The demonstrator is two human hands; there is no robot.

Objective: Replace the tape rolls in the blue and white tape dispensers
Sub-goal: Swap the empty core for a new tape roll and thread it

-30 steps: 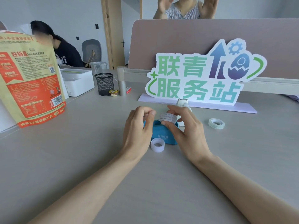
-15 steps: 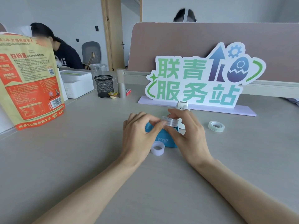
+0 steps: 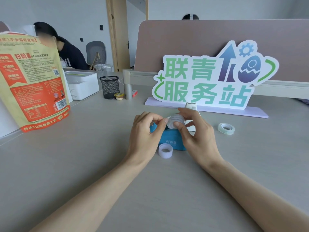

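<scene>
Head view, mid-frame: right hand [image 3: 199, 136] fingers pinch a clear round tape roll [image 3: 175, 121] above the blue plastic tape dispenser [image 3: 170, 139], left hand [image 3: 145, 136] fingers pinch its edge, bare grey surface [image 3: 83, 164] open lower frame.

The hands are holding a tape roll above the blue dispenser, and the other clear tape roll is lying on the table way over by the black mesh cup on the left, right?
Not quite. The head view shows the clear tape roll lying on the table to the right of the hands, far from the black mesh cup. The rest holds: the left hand and right hand hold a tape roll above the blue dispenser.
</scene>
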